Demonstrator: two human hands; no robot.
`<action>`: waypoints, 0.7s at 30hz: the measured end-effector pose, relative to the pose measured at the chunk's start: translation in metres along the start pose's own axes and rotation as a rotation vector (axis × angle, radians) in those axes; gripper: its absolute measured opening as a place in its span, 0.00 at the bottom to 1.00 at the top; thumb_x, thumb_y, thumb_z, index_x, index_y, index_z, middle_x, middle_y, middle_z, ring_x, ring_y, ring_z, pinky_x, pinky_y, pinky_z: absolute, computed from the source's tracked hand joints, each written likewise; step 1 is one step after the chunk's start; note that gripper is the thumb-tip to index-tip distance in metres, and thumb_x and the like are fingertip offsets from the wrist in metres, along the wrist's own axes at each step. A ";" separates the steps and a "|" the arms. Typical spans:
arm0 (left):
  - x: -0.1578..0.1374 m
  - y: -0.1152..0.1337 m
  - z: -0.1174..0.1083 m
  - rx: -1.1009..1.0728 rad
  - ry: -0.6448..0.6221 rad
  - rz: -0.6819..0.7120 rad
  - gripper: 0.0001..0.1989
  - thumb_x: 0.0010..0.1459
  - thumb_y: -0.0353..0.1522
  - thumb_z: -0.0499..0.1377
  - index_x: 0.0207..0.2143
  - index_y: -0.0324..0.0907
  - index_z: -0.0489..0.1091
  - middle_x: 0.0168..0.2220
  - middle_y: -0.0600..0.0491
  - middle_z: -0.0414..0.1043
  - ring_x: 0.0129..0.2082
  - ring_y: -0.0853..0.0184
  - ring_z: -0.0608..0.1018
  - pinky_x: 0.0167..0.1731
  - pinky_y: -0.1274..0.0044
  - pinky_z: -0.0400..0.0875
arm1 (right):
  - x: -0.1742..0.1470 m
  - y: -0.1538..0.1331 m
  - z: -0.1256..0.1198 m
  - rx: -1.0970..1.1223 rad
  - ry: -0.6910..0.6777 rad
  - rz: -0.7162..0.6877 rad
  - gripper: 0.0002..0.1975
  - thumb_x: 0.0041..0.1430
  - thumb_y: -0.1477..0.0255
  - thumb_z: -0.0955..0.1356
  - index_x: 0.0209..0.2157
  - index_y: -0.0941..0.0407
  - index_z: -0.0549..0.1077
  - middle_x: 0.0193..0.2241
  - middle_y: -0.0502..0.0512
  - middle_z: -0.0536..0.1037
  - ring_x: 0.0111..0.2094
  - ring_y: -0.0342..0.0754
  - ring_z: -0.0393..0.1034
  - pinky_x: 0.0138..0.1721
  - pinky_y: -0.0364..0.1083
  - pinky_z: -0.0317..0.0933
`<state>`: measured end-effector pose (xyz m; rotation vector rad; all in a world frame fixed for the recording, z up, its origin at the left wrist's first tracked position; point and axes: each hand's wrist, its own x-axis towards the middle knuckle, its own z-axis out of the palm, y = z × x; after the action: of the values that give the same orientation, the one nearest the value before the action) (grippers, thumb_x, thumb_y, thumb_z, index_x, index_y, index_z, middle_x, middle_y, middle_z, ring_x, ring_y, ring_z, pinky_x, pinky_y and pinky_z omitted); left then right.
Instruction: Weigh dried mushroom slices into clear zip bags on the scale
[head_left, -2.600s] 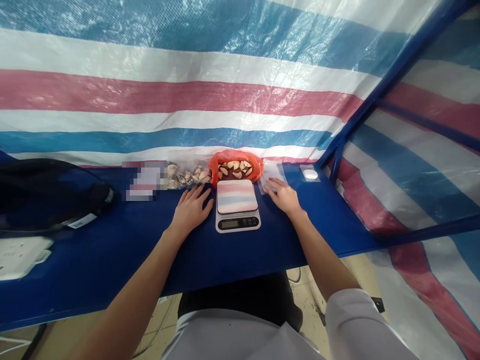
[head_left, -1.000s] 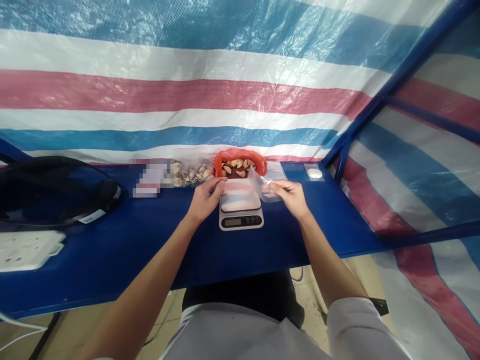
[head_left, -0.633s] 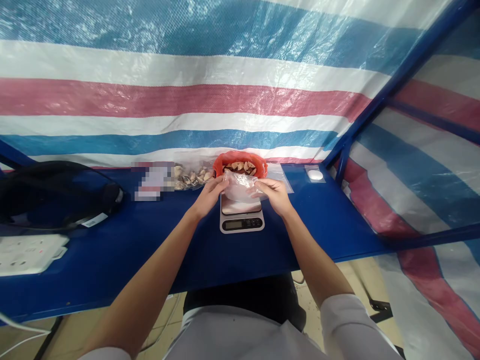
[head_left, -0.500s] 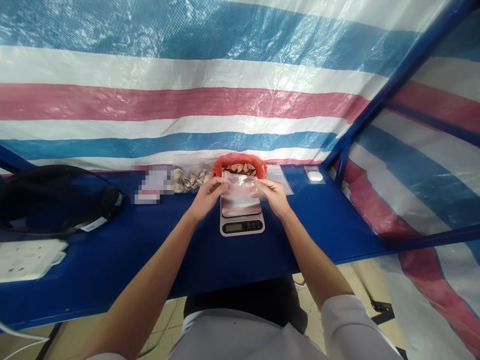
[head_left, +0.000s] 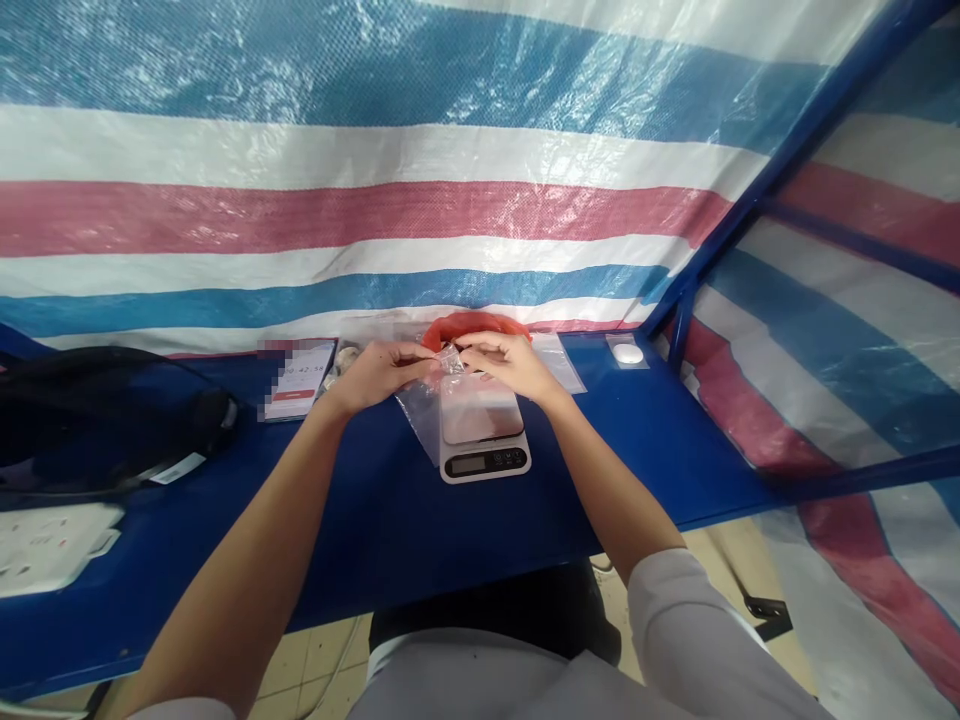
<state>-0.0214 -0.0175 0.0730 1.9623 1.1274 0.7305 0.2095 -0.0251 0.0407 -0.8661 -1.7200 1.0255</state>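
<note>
My left hand (head_left: pixel 384 374) and my right hand (head_left: pixel 510 362) are close together above the back of a white digital scale (head_left: pixel 487 466). Between them they pinch the gathered top of a clear plastic bag (head_left: pixel 421 412). The bag slants down to the left, and its lower part lies over the scale's left side. Behind my fingers an open red plastic bag (head_left: pixel 466 324) shows mainly its rim; its contents are mostly hidden. Beside my left hand, a clear bag of tan pieces (head_left: pixel 345 358) is largely covered by that hand.
A phone (head_left: pixel 304 378) with a timer lies left, partly blurred out. Farther left are a black strap-like item (head_left: pixel 112 420) and a white power strip (head_left: pixel 56 545). On the right are a flat clear bag (head_left: pixel 559 362) and a small bagged white object (head_left: pixel 628 353). Striped sheeting (head_left: pixel 375 210) stands behind.
My hands have come closer together and pinch the clear bag differently. The bag, earlier spread upright over the scale, now slants to the left. My right hand now covers the red bag's opening.
</note>
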 end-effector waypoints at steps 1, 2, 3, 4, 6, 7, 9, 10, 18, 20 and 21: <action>0.002 0.000 0.000 0.010 -0.015 0.010 0.15 0.51 0.45 0.64 0.31 0.44 0.80 0.23 0.56 0.74 0.21 0.71 0.69 0.22 0.79 0.61 | 0.004 0.001 0.002 -0.031 -0.006 -0.025 0.16 0.57 0.61 0.72 0.44 0.54 0.80 0.40 0.55 0.83 0.37 0.47 0.79 0.36 0.45 0.73; 0.005 -0.002 0.000 0.004 -0.023 0.020 0.15 0.51 0.45 0.64 0.31 0.44 0.81 0.25 0.56 0.76 0.23 0.70 0.71 0.24 0.79 0.63 | 0.007 0.003 0.003 -0.057 -0.013 -0.043 0.15 0.57 0.61 0.72 0.43 0.54 0.81 0.38 0.54 0.83 0.37 0.47 0.78 0.36 0.45 0.73; 0.007 -0.004 0.002 -0.011 -0.022 0.027 0.15 0.51 0.46 0.64 0.32 0.44 0.81 0.27 0.55 0.78 0.25 0.68 0.73 0.25 0.79 0.65 | 0.010 0.005 0.003 -0.077 -0.022 -0.053 0.14 0.56 0.62 0.73 0.41 0.54 0.82 0.37 0.54 0.84 0.36 0.47 0.78 0.35 0.45 0.73; 0.009 -0.007 0.004 -0.030 -0.021 0.032 0.16 0.51 0.46 0.64 0.34 0.44 0.81 0.29 0.54 0.79 0.27 0.67 0.75 0.27 0.79 0.67 | 0.012 0.008 0.003 -0.086 -0.027 -0.055 0.12 0.56 0.63 0.73 0.39 0.54 0.82 0.37 0.53 0.84 0.35 0.47 0.77 0.35 0.45 0.73; 0.012 -0.015 0.008 -0.068 -0.009 0.036 0.18 0.52 0.47 0.64 0.36 0.44 0.81 0.31 0.52 0.80 0.30 0.66 0.77 0.31 0.78 0.70 | 0.013 0.013 0.000 -0.076 -0.016 -0.035 0.11 0.55 0.63 0.73 0.36 0.55 0.83 0.36 0.53 0.84 0.33 0.46 0.77 0.33 0.45 0.73; 0.013 -0.019 0.010 -0.086 0.002 0.036 0.18 0.52 0.47 0.65 0.37 0.44 0.81 0.33 0.52 0.81 0.31 0.66 0.78 0.32 0.78 0.71 | 0.014 0.016 -0.001 -0.061 -0.005 -0.011 0.11 0.54 0.63 0.74 0.35 0.55 0.83 0.35 0.52 0.83 0.31 0.45 0.76 0.31 0.44 0.73; 0.013 -0.027 0.011 -0.123 0.041 0.023 0.20 0.50 0.48 0.67 0.38 0.43 0.81 0.35 0.51 0.81 0.32 0.65 0.78 0.34 0.77 0.72 | 0.013 0.020 -0.004 -0.021 0.023 0.048 0.13 0.52 0.62 0.74 0.36 0.55 0.82 0.33 0.52 0.83 0.29 0.44 0.75 0.28 0.43 0.73; 0.014 -0.031 0.011 -0.145 0.065 0.009 0.21 0.48 0.48 0.68 0.38 0.43 0.81 0.35 0.50 0.81 0.31 0.66 0.78 0.33 0.77 0.71 | 0.013 0.022 -0.006 -0.003 0.032 0.076 0.14 0.52 0.61 0.74 0.37 0.55 0.82 0.32 0.51 0.83 0.28 0.44 0.75 0.27 0.43 0.73; 0.022 -0.042 0.005 -0.133 0.087 -0.030 0.21 0.47 0.50 0.68 0.33 0.42 0.79 0.25 0.53 0.75 0.22 0.70 0.70 0.23 0.78 0.63 | 0.020 0.021 -0.011 -0.114 -0.081 0.029 0.13 0.57 0.63 0.72 0.41 0.53 0.81 0.38 0.52 0.83 0.32 0.44 0.76 0.31 0.42 0.72; 0.025 -0.041 0.007 -0.085 0.097 -0.014 0.20 0.48 0.50 0.67 0.33 0.42 0.79 0.29 0.51 0.78 0.26 0.68 0.73 0.27 0.77 0.66 | 0.023 0.020 -0.009 -0.195 -0.099 0.017 0.10 0.58 0.64 0.72 0.39 0.54 0.82 0.36 0.51 0.83 0.31 0.44 0.75 0.32 0.43 0.70; 0.026 -0.041 0.008 -0.040 0.128 -0.004 0.20 0.48 0.49 0.66 0.33 0.43 0.79 0.31 0.51 0.79 0.28 0.66 0.74 0.29 0.76 0.68 | 0.024 0.020 -0.009 -0.234 -0.098 0.021 0.09 0.58 0.66 0.72 0.37 0.54 0.83 0.34 0.51 0.83 0.31 0.45 0.75 0.32 0.43 0.70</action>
<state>-0.0223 0.0164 0.0376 1.9017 1.1820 0.8805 0.2122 0.0066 0.0330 -0.9971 -1.9449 0.9051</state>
